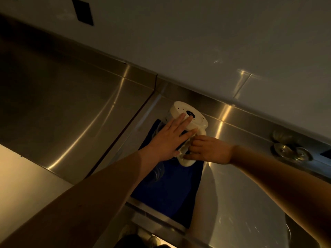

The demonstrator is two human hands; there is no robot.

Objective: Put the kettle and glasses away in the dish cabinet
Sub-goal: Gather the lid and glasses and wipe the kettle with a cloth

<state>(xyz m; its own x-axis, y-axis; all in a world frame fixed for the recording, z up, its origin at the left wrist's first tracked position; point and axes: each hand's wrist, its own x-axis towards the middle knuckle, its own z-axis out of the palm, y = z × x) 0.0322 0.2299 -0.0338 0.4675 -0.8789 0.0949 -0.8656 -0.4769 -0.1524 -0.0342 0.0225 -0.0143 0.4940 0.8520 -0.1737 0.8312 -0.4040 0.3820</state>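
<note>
Kettle (188,115) lies upside down on the blue mat (172,190), base up, handle toward the person. Left hand (168,138) rests flat on its side, fingers straight; right hand (207,149) fingers curl round the handle. A glass (157,173) sits just left of the kettle on the steel tabletop (241,176).

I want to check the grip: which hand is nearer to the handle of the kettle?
Right. The right hand grips the kettle handle itself; the left hand lies flat on the kettle body and base, beside the handle.
</note>
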